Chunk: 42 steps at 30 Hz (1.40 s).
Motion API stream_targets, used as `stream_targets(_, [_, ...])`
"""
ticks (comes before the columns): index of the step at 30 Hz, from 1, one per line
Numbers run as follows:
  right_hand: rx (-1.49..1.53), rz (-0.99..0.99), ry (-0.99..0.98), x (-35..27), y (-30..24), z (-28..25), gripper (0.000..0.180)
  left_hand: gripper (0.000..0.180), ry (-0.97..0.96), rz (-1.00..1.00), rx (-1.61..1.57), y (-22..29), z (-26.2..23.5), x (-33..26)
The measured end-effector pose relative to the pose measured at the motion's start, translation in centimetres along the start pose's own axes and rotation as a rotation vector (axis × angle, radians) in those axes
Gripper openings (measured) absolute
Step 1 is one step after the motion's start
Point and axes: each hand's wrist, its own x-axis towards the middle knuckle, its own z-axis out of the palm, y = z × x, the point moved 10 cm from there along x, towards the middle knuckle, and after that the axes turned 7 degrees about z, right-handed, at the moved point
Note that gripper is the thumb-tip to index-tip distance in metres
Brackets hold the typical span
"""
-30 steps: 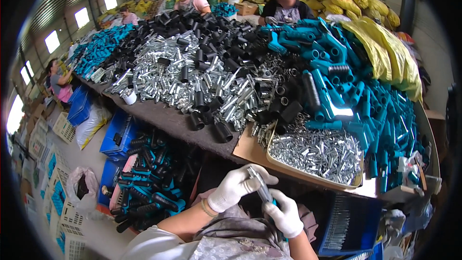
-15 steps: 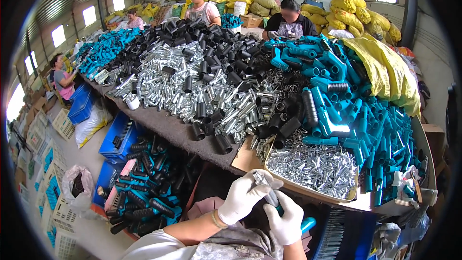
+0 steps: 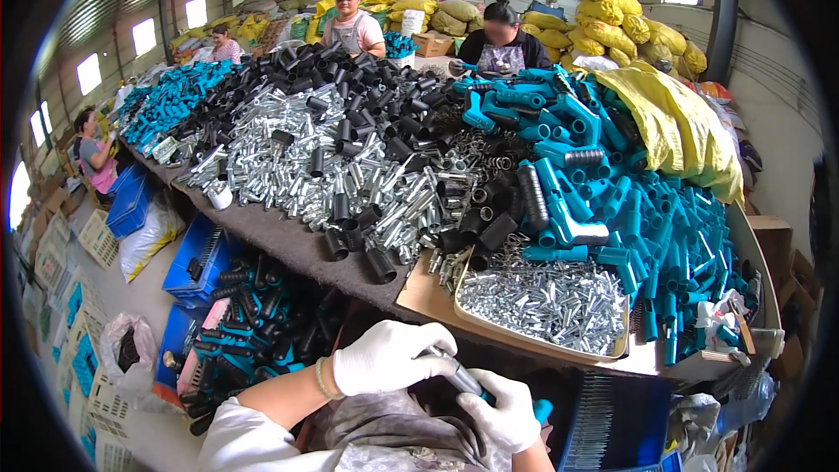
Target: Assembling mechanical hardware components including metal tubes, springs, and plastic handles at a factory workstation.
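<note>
In front of my lap, a dark grey cylindrical piece (image 3: 463, 377) is held between both white-gloved hands. My left hand (image 3: 391, 358) is closed, its fingertips at the piece's upper end. My right hand (image 3: 502, 411) grips the lower end with the thumb along it. A teal rounded end (image 3: 543, 410) shows beyond the right hand; whether it joins the grey piece is hidden. Just ahead of my hands, a shallow tray (image 3: 626, 345) holds many small shiny metal pins. To its right lies a big heap of teal pistol-shaped plastic housings (image 3: 673, 236).
Metal tubes (image 3: 293, 157) and black sleeves (image 3: 380, 266) cover the table. Teal-and-black handles (image 3: 262, 315) fill a container at lower left, near blue crates (image 3: 197, 267). A blue bin of metal rods (image 3: 587, 424) stands at lower right. Several people work around the table, including one opposite (image 3: 501, 39).
My left hand has turned over the top of the grey piece, its back now upward. The metal end seen in its fingers before is now hidden. The whole view has shifted slightly.
</note>
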Motion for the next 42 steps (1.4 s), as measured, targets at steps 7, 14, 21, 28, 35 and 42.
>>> stream_targets(7, [0.201, 0.083, -0.286, -0.1, 3.1, 2.2, 0.048, 0.027, -0.112, 0.387, 0.014, 3.0, 0.7, -1.3])
stream_targets(14, [-0.02, 0.045, -0.279, 0.1, 3.6, 3.3, 0.047, 0.019, -0.054, -0.082, -0.124, -2.3, 1.3, -3.2])
stream_targets(21, [-0.155, 0.098, -0.28, 0.7, 4.3, 3.2, 0.045, 0.031, 0.076, -0.11, -0.034, -1.6, -0.6, -4.1])
stream_targets(28, [-0.173, 0.066, -0.245, 0.5, 4.1, 3.1, 0.047, 0.027, -0.003, 0.48, 0.193, 2.3, 2.1, -4.3])
stream_targets(35, [-0.228, 0.068, -0.328, -0.1, 3.9, 4.3, 0.052, 0.026, -0.043, -0.123, -0.072, -3.2, 2.6, -5.3])
stream_targets(42, [-0.136, 0.049, -0.286, 0.0, 3.7, 3.0, 0.051, 0.03, 0.115, 0.036, 0.026, -0.7, 1.0, -4.2])
